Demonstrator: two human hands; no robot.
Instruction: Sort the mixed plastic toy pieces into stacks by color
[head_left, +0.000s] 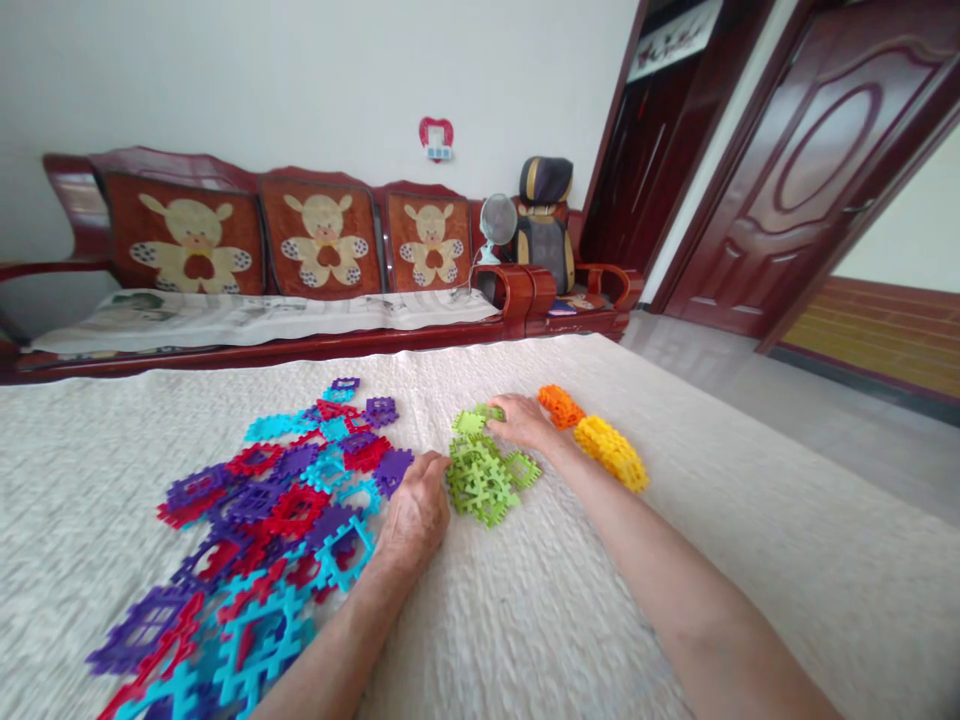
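A pile of light-green notched plastic building pieces (480,480) lies on the table between my hands. My right hand (521,420) reaches to the pile's far side, its fingers closed at a green piece (490,411). Next to it is another flat green piece (469,423). My left hand (420,500) rests at the pile's left edge with its fingers curled; whatever they hold, if anything, is hidden. Left of that hand spreads a loose heap of purple, red and blue pieces, with a purple piece (392,470) close to the knuckles.
Orange pieces (560,406) and a row of yellow pieces (611,452) lie right of the green pile, beside my right forearm. A pale textured cloth (540,620) covers the table. Beyond its far edge stands a wooden sofa (517,300) with bear-patterned cushions and a small fan (498,220).
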